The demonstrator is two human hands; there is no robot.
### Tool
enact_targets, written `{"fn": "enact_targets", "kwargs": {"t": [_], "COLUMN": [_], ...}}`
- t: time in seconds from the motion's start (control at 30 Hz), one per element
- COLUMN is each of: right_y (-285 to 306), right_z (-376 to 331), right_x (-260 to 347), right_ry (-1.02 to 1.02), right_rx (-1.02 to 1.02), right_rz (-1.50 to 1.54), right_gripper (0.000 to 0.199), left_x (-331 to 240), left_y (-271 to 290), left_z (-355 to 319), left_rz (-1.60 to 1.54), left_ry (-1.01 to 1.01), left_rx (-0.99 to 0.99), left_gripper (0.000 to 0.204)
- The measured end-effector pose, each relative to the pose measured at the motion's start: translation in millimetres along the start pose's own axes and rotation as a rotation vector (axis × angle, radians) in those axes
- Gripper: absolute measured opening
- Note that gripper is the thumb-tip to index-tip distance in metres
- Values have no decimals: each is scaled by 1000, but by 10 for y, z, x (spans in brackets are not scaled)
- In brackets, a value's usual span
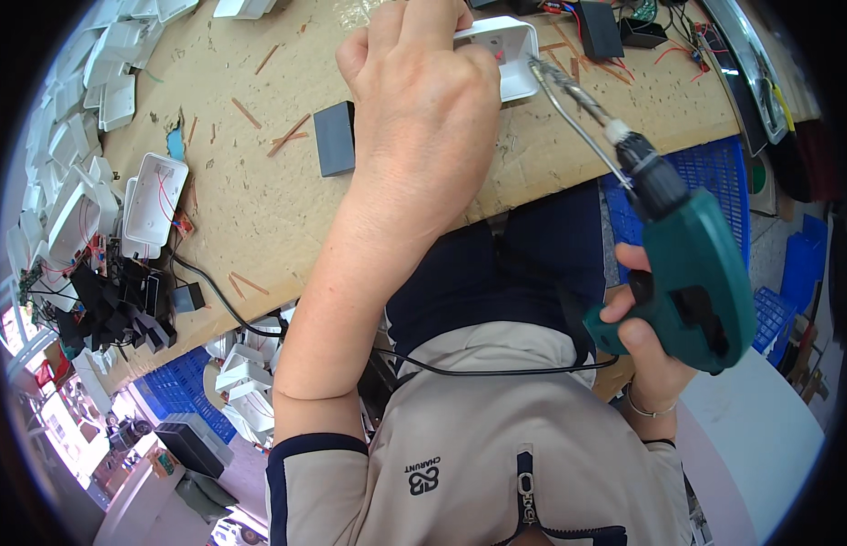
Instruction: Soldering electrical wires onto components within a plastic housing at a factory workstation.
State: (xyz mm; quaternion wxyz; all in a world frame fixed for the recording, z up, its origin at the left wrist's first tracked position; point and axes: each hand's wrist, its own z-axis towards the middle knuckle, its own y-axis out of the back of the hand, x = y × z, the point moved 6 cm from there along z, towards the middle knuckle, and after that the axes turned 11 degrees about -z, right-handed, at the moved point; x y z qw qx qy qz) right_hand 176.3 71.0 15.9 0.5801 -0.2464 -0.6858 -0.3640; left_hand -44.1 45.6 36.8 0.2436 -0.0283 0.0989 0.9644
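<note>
My right hand grips the handle of a green soldering gun, its metal tip and thin solder-feed tube pointing up and left. That tip is at the right wall of a small white plastic case, which lies open side up with a bit of red inside. My left hand is closed over the case's left end, back of the hand upward; its fingertips are hidden or cut off by the upper edge. A small dark grey box lies on the table just left of my left wrist.
White cases are heaped along the table's left side, with black parts and wires below them. More dark boxes and wires sit at the far right. Thin brown strips are scattered about. A black cord crosses my lap; blue crates stand below.
</note>
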Motion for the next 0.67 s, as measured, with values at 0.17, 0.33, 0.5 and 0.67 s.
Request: {"fn": "enact_targets", "kwargs": {"t": [0.17,0.33,0.5,0.67], "right_y": [44,-216,-462,-551], "right_z": [142,543,783,841], "right_x": [1,-18,10,-32], "right_ry": [72,154,116,65], "right_rx": [-21,237,337,395], "right_rz": [216,589,677,640], "right_gripper": [72,64,59,60], "left_x": [-241,-218,-237,-266], "left_y": [-6,34,17,-13], "left_z": [67,-52,-74,-100], "left_rz": [205,384,354,361], "left_ry": [273,457,362,370], "left_rx": [390,572,481,537], "left_gripper": [7,15,17,17]}}
